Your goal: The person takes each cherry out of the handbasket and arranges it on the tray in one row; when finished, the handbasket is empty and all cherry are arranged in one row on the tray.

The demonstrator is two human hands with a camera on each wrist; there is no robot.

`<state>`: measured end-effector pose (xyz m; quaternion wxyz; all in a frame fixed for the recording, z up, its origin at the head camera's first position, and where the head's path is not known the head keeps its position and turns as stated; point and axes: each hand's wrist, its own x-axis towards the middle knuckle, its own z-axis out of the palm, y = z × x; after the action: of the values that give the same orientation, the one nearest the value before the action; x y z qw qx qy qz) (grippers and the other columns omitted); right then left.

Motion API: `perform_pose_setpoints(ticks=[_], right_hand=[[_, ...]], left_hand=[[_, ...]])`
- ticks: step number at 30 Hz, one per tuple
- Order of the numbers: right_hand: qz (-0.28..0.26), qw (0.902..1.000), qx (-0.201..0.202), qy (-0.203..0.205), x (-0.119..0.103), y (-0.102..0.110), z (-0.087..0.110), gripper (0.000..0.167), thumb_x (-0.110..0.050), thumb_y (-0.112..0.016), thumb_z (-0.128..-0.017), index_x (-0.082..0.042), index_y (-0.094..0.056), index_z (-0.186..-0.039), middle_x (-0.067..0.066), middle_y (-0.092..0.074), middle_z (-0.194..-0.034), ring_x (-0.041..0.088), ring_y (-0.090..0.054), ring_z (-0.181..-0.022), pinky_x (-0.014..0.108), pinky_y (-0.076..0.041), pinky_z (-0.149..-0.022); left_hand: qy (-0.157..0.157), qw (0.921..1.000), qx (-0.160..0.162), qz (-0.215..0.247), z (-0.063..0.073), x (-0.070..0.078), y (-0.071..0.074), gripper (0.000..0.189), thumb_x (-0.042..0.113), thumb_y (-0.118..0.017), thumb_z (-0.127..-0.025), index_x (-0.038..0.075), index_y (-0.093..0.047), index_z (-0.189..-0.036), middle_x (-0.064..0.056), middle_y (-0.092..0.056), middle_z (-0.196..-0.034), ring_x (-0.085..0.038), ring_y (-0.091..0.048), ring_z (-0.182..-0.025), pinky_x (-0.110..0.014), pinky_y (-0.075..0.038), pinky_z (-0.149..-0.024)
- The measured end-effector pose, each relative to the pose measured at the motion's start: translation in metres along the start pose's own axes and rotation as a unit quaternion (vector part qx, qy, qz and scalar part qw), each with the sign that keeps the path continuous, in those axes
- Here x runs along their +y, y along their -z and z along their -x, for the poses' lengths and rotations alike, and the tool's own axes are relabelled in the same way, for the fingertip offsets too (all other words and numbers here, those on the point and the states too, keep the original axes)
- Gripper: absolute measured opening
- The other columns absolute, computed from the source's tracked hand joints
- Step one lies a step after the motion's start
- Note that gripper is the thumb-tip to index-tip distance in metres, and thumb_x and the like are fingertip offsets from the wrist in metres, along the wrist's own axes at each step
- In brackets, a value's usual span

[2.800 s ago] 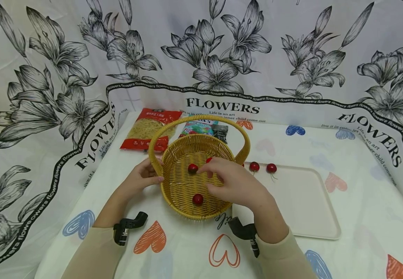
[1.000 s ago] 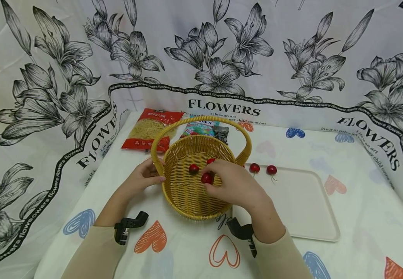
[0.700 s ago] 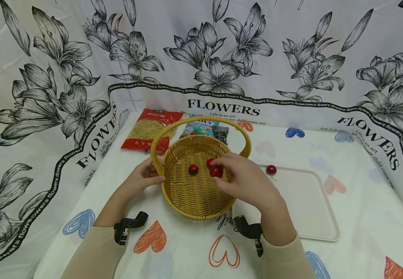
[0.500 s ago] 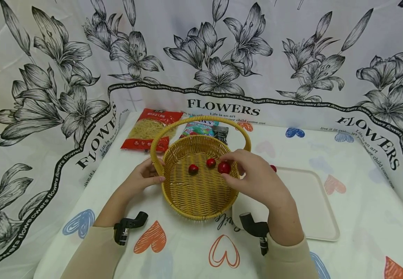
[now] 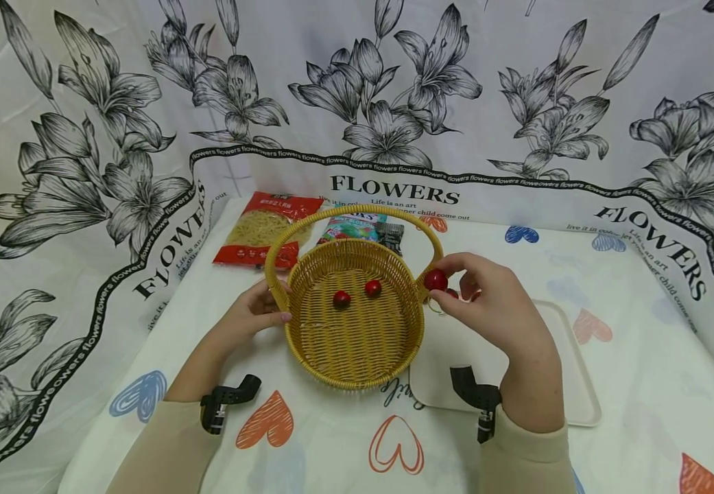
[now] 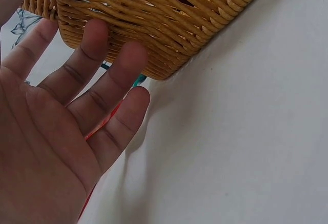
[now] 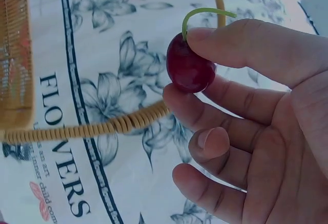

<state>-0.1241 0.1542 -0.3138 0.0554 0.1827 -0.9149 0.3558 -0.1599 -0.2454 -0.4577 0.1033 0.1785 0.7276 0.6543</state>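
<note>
In the head view my left hand [image 5: 250,314] holds the yellow wicker basket [image 5: 357,374] at its left side, where the arched handle meets the rim. The left wrist view has that hand's fingers against the basket's woven wall [image 6: 154,24]. My right hand [image 5: 492,302] pinches a dark red cherry [image 5: 435,280] between thumb and fingers, just outside the basket's right rim. Its curved green stem [image 7: 205,10] sticks out past the thumb in the right wrist view. Two cherries lie in the basket, one darker [image 5: 341,299] and one brighter [image 5: 372,288].
A pale tray [image 5: 569,370] lies right of the basket, partly under my right hand. More cherries [image 5: 452,293] show there, partly hidden by my fingers. Behind the basket lie a red food packet [image 5: 264,230], a colourful bag [image 5: 352,226] and a small dark packet [image 5: 390,237].
My right hand has picked a cherry from the basket's front part and carried it right, over the rim beside the tray. The left hand keeps its place on the basket.
</note>
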Motion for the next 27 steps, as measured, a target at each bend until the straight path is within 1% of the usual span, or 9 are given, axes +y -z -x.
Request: perform_pose_setpoints(ticks=[2, 4, 8, 10, 13, 17, 19, 23, 27], right_hand=[[0.001, 1.0000, 0.007, -0.003, 0.003, 0.002, 0.001, 0.026, -0.027, -0.073, -0.086, -0.024, -0.064, -0.109, -0.006, -0.060, -0.087, 0.016, -0.049, -0.073, 0.027, -0.040, -0.051], [0.006, 0.9999, 0.014, -0.004, 0.007, 0.005, 0.001, 0.026, -0.027, -0.073, -0.086, -0.022, -0.064, -0.110, -0.005, -0.059, -0.087, 0.016, -0.048, -0.072, 0.027, -0.039, -0.051], [0.027, 0.9992, 0.029, -0.007, 0.014, 0.007, -0.001, 0.028, -0.026, -0.073, -0.086, -0.019, -0.064, -0.111, -0.004, -0.060, -0.097, 0.016, -0.048, -0.075, 0.027, -0.041, -0.057], [0.038, 0.9985, 0.034, -0.017, 0.018, 0.008, -0.002, 0.028, -0.027, -0.072, -0.086, -0.019, -0.064, -0.112, -0.004, -0.060, -0.100, 0.016, -0.048, -0.077, 0.027, -0.041, -0.058], [0.045, 0.9977, 0.033, -0.040, 0.023, 0.008, -0.003, 0.030, -0.029, -0.071, -0.087, -0.019, -0.064, -0.114, -0.001, -0.058, -0.096, 0.018, -0.046, -0.074, 0.028, -0.040, -0.055], [0.039, 0.9964, 0.012, -0.075, 0.029, 0.009, -0.006, 0.032, -0.033, -0.069, -0.088, -0.019, -0.063, -0.115, 0.002, -0.055, -0.091, 0.020, -0.045, -0.074, 0.030, -0.039, -0.052], [0.033, 0.9954, -0.001, -0.090, 0.034, 0.007, -0.008, 0.032, -0.035, -0.069, -0.087, -0.019, -0.063, -0.115, 0.002, -0.057, -0.094, 0.021, -0.045, -0.077, 0.031, -0.040, -0.054], [0.013, 0.9922, -0.031, -0.121, 0.047, 0.001, -0.013, 0.032, -0.032, -0.070, -0.086, -0.019, -0.062, -0.115, 0.004, -0.059, -0.101, 0.023, -0.047, -0.085, 0.033, -0.044, -0.058], [0.005, 0.9864, -0.062, -0.152, 0.059, -0.006, -0.020, 0.034, -0.033, -0.071, -0.085, -0.019, -0.062, -0.114, 0.004, -0.060, -0.105, 0.024, -0.049, -0.086, 0.033, -0.045, -0.060]], left_hand=[[0.000, 1.0000, 0.000, -0.002, 0.000, -0.001, 0.000, 0.050, 0.003, -0.069, -0.086, -0.007, -0.042, -0.127, -0.032, -0.055, -0.115, -0.032, -0.061, -0.103, -0.033, -0.056, -0.079], [0.001, 1.0000, -0.001, -0.002, 0.000, -0.002, 0.001, 0.050, 0.003, -0.069, -0.086, -0.007, -0.042, -0.127, -0.033, -0.054, -0.116, -0.033, -0.061, -0.103, -0.033, -0.056, -0.079], [0.002, 1.0000, 0.000, -0.002, 0.000, -0.002, 0.000, 0.050, 0.004, -0.069, -0.086, -0.007, -0.042, -0.127, -0.033, -0.054, -0.115, -0.035, -0.061, -0.103, -0.033, -0.057, -0.078], [0.001, 1.0000, 0.000, -0.003, -0.001, -0.002, 0.000, 0.051, 0.004, -0.069, -0.086, -0.007, -0.042, -0.127, -0.033, -0.053, -0.115, -0.036, -0.061, -0.103, -0.033, -0.057, -0.078], [0.001, 1.0000, 0.000, -0.005, -0.001, -0.002, 0.001, 0.052, 0.005, -0.070, -0.086, -0.007, -0.042, -0.128, -0.033, -0.053, -0.116, -0.037, -0.060, -0.103, -0.033, -0.057, -0.078], [0.005, 1.0000, 0.003, -0.003, -0.001, -0.002, 0.001, 0.051, 0.005, -0.070, -0.086, -0.006, -0.043, -0.128, -0.033, -0.053, -0.116, -0.037, -0.060, -0.104, -0.033, -0.056, -0.079], [0.007, 1.0000, 0.004, -0.001, 0.000, -0.001, 0.001, 0.051, 0.004, -0.069, -0.086, -0.006, -0.043, -0.128, -0.033, -0.053, -0.116, -0.038, -0.060, -0.104, -0.033, -0.056, -0.079], [0.009, 0.9999, 0.004, 0.001, 0.000, -0.001, 0.000, 0.051, 0.004, -0.069, -0.086, -0.006, -0.042, -0.128, -0.033, -0.054, -0.116, -0.037, -0.060, -0.105, -0.033, -0.056, -0.079], [0.009, 1.0000, 0.003, 0.001, -0.001, -0.001, 0.000, 0.051, 0.005, -0.069, -0.086, -0.006, -0.042, -0.128, -0.033, -0.054, -0.117, -0.036, -0.060, -0.105, -0.033, -0.056, -0.079]])
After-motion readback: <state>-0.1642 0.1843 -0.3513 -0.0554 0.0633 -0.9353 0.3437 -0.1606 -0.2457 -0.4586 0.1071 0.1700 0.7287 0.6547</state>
